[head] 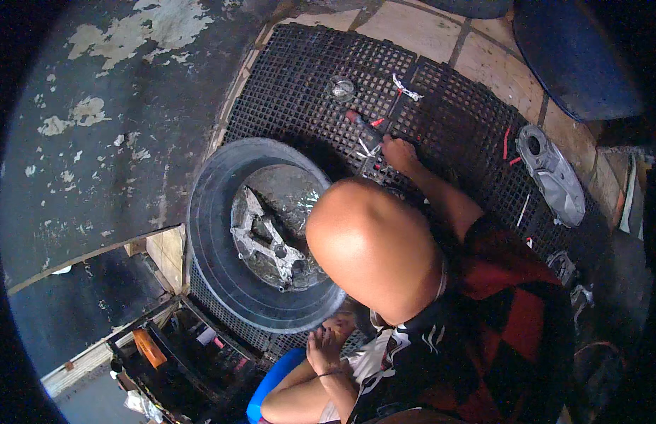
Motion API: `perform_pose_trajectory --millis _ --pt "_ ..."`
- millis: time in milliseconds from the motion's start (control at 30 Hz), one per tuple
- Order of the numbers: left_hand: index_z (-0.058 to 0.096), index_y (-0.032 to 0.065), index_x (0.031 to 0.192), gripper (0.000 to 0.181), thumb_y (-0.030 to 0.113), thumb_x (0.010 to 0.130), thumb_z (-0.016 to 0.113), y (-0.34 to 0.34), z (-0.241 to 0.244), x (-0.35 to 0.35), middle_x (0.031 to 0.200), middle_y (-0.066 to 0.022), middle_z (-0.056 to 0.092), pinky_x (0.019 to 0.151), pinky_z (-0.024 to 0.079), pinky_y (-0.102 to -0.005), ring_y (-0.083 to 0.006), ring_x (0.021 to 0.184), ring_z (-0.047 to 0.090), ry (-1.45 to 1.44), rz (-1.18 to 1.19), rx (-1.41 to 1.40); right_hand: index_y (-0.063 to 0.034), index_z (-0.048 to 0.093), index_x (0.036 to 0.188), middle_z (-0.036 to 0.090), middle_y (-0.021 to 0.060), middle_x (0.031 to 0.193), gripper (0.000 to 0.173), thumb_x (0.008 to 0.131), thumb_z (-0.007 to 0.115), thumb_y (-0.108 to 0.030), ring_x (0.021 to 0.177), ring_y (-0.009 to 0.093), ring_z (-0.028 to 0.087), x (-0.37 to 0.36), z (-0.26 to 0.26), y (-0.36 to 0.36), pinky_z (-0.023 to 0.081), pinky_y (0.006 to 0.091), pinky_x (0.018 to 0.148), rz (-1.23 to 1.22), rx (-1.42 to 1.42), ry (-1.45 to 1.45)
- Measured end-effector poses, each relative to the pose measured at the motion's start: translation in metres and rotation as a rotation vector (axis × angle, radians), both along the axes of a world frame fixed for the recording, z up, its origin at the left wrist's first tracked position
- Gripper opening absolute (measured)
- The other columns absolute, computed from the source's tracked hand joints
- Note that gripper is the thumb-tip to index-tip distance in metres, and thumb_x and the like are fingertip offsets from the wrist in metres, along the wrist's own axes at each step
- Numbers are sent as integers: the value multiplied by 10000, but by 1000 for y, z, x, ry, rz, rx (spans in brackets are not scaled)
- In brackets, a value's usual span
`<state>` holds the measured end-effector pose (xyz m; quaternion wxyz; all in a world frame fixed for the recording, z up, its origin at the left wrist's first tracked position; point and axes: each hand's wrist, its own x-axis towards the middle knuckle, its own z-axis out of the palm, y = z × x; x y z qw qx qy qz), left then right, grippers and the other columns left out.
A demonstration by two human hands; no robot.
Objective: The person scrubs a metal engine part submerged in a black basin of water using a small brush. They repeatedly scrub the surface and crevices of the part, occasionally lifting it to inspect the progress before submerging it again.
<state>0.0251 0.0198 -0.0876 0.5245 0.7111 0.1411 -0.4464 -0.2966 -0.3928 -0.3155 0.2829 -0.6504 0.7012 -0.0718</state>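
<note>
My right hand (399, 152) is at the upper middle, over a black plastic grid mat. Its fingers close on the end of a dark, red-tipped handheld tool (366, 128), whose exact kind is unclear. Down by my foot (341, 324), my left hand (324, 350) rests near the rim of a large round grey tub (214, 265), with nothing visible in it. A branched metal bracket (264, 237) lies inside the tub, on its wet-looking bottom. My bent knee hides the tub's right side. White and red scraps lie around my right hand.
A grey metal engine cover (553, 177) lies on the mat at the right. A small round clear dish (341, 89) sits above the tool. At lower left is a black crate (201, 365) with an orange box (149, 348). A blue drum (577, 58) stands upper right.
</note>
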Motion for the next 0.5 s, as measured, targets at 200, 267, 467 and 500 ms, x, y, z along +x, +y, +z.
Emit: perform_pose_trajectory --millis 200,267,467,500 --pt "337 -9 1352 525 224 932 550 4 32 2 1301 -198 439 920 441 -450 -346 1123 496 -93 -13 -43 -43 562 1077 651 234 840 369 903 533 -367 830 429 628 22 44 -37 490 521 748 -110 -116 -195" --pt "337 -12 1351 529 223 930 556 -17 44 6 1298 -199 436 921 440 -437 -338 1114 497 -118 -81 -73 -44 558 1094 654 227 859 392 893 554 -380 854 416 628 12 53 -67 492 507 762 -154 -153 -179" --pt "366 -43 1313 497 224 937 551 -37 74 10 1256 -180 466 915 437 -385 -304 1081 506 -176 -162 -219 -4 516 1093 662 188 907 485 825 648 -387 860 381 632 -25 80 -57 500 476 741 -221 -393 -394" --pt "389 -36 1306 484 245 942 543 -39 80 7 1245 -172 477 923 432 -376 -292 1088 501 -246 -160 -197 -5 516 1090 660 184 898 474 821 658 -369 847 375 632 -38 81 -39 501 470 737 -295 -449 -395"
